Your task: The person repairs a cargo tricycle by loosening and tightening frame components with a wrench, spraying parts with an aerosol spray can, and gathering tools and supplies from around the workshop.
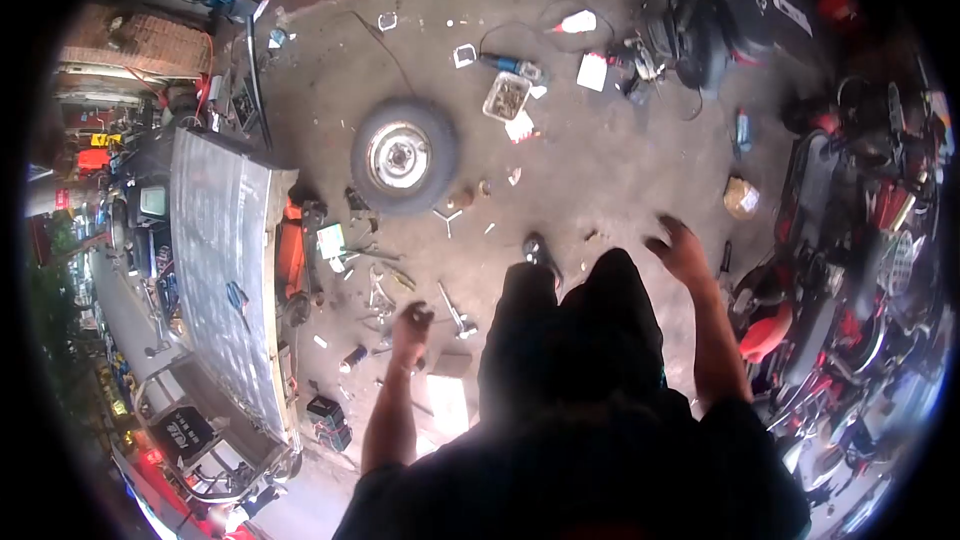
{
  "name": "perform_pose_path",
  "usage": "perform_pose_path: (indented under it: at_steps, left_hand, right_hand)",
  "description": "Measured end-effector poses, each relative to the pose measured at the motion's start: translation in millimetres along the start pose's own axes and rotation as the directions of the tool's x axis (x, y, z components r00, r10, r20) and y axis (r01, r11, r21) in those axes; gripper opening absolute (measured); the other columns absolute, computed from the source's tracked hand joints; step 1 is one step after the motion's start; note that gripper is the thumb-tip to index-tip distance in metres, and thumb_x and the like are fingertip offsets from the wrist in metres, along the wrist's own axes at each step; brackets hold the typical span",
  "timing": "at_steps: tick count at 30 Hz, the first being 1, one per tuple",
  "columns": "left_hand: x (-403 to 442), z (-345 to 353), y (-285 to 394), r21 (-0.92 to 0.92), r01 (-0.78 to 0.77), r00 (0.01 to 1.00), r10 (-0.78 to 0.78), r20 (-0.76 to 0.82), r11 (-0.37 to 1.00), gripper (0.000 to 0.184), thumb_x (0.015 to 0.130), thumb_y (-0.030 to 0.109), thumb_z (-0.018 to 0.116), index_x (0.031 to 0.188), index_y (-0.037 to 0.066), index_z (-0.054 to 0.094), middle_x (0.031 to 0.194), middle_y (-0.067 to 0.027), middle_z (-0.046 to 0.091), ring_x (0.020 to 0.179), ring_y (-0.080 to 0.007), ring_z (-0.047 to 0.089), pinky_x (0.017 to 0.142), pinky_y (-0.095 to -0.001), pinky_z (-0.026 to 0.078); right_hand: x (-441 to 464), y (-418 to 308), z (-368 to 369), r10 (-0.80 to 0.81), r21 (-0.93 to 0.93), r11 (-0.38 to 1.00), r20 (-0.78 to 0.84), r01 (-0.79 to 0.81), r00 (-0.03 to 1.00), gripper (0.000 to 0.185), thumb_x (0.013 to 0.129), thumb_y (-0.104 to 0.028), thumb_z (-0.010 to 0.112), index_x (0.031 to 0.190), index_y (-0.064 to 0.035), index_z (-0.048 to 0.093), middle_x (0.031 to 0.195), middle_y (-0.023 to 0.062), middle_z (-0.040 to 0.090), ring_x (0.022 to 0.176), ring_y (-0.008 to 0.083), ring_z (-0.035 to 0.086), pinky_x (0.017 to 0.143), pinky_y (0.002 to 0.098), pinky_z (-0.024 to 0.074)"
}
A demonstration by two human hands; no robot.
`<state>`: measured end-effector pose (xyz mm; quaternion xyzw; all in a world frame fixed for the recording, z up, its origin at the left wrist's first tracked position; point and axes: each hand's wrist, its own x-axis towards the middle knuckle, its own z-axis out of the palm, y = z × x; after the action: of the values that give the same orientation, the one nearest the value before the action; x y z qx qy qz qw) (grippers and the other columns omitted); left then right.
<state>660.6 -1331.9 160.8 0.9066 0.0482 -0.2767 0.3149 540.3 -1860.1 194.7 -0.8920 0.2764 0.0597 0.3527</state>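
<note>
My left hand (412, 334) is at the lower left, above the floor beside scattered tools, its fingers curled together; whether it holds anything is too small to tell. My right hand (680, 249) is over the floor to the right of my knees, fingers apart and nothing in them. A wheel with a tyre (437, 156) lies flat on the floor ahead. Close to it is a small metal piece with three arms (448, 223). A wrench-like tool (457, 312) lies just right of my left hand.
To the left stands a large grey metal panel (225, 260). Ahead lie a tray of small parts (507, 97) and a blue power tool (512, 66). A blue can (742, 130) and a crumpled brown item (741, 198) are at the right, near heaped machine parts (825, 280).
</note>
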Motion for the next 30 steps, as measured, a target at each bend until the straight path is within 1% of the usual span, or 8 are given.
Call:
perform_pose_path:
  at_steps: [4, 7, 14, 17, 19, 21, 26, 30]
  left_hand:
    - [106, -37, 109, -0.188, -0.236, 0.970, 0.221, -0.100, 0.953, 0.027, 0.085, 0.012, 0.065, 0.109, 0.000, 0.061, 0.076, -0.0085, 0.063, 0.068, -0.0107, 0.055, 0.061, -0.0276, 0.045]
    - [170, -36, 159, -0.219, -0.216, 0.976, 0.204, -0.075, 0.952, 0.028, 0.085, 0.013, 0.064, 0.109, 0.000, 0.060, 0.075, -0.0084, 0.063, 0.065, -0.0103, 0.056, 0.059, -0.0278, 0.045]
    - [208, -18, 268, 0.139, 0.102, 0.995, -0.103, 0.002, 0.985, 0.041, 0.080, 0.028, 0.065, 0.113, 0.004, 0.062, 0.081, -0.0170, 0.067, 0.077, -0.0292, 0.066, 0.068, -0.0380, 0.051]
    - [198, -20, 286, 0.086, 0.158, 0.986, -0.153, -0.060, 0.984, 0.042, 0.077, 0.030, 0.065, 0.112, 0.006, 0.063, 0.085, -0.0183, 0.068, 0.081, -0.0316, 0.067, 0.073, -0.0398, 0.051]
    - [201, -24, 299, 0.082, 0.206, 0.974, -0.196, -0.117, 0.975, 0.041, 0.076, 0.031, 0.064, 0.110, 0.007, 0.064, 0.089, -0.0183, 0.069, 0.085, -0.0337, 0.067, 0.077, -0.0412, 0.051]
    - [205, -25, 296, 0.036, 0.289, 0.949, -0.282, -0.140, 0.957, 0.042, 0.076, 0.031, 0.064, 0.109, 0.006, 0.064, 0.090, -0.0179, 0.069, 0.087, -0.0340, 0.067, 0.078, -0.0413, 0.051]
    - [241, -24, 272, 0.091, 0.473, 0.880, -0.467, -0.080, 0.876, 0.045, 0.075, 0.034, 0.066, 0.112, 0.007, 0.065, 0.102, -0.0200, 0.067, 0.100, -0.0340, 0.064, 0.087, -0.0403, 0.049]
    - [318, -38, 199, 0.162, 0.348, 0.930, -0.362, 0.065, 0.923, 0.045, 0.075, 0.035, 0.067, 0.110, 0.007, 0.066, 0.106, -0.0206, 0.066, 0.104, -0.0338, 0.062, 0.090, -0.0399, 0.048]
  right_hand:
    - [-46, 173, 7, 0.813, 0.543, 0.431, 0.114, -0.721, 0.572, 0.027, 0.084, -0.032, 0.063, 0.095, -0.0070, 0.063, 0.079, 0.0026, 0.061, 0.064, 0.0158, 0.059, 0.045, 0.0340, 0.0464]
    - [-72, 222, 10, 0.921, 0.441, 0.130, 0.277, -0.888, 0.273, 0.028, 0.082, -0.034, 0.068, 0.095, -0.0109, 0.060, 0.081, 0.0040, 0.060, 0.064, 0.0211, 0.056, 0.052, 0.0394, 0.0463]
    - [158, 205, -30, 0.788, 0.340, 0.183, 0.510, -0.922, 0.345, 0.030, 0.086, -0.033, 0.064, 0.108, -0.0135, 0.061, 0.093, 0.0073, 0.060, 0.078, 0.0245, 0.058, 0.064, 0.0412, 0.0484]
    - [335, 168, -87, 0.561, 0.592, 0.501, 0.333, -0.631, 0.758, 0.019, 0.093, -0.036, 0.051, 0.097, -0.0201, 0.060, 0.076, -0.0025, 0.058, 0.063, 0.0134, 0.056, 0.047, 0.0294, 0.0430]
    - [469, 175, -127, 0.301, 0.806, 0.243, 0.466, -0.540, 0.832, 0.024, 0.092, -0.029, 0.052, 0.109, -0.0185, 0.065, 0.089, -0.0005, 0.065, 0.067, 0.0138, 0.061, 0.052, 0.0325, 0.0476]
    - [557, 116, -153, -0.066, 0.634, 0.769, -0.052, 0.084, 0.996, 0.016, 0.089, -0.019, 0.059, 0.101, -0.0113, 0.067, 0.091, 0.0005, 0.066, 0.071, 0.0116, 0.060, 0.058, 0.0276, 0.0465]
    - [585, -268, -264, -0.261, 0.418, 0.762, -0.501, 0.494, 0.825, 0.021, 0.090, -0.012, 0.058, 0.104, 0.0027, 0.065, 0.100, 0.0075, 0.067, 0.090, 0.0137, 0.060, 0.083, 0.0253, 0.0458]
    - [579, -454, -342, -0.782, -0.378, 0.317, -0.624, 0.870, 0.014, 0.033, 0.089, -0.022, 0.061, 0.112, 0.0016, 0.060, 0.105, 0.0147, 0.064, 0.095, 0.0213, 0.062, 0.088, 0.0321, 0.0474]
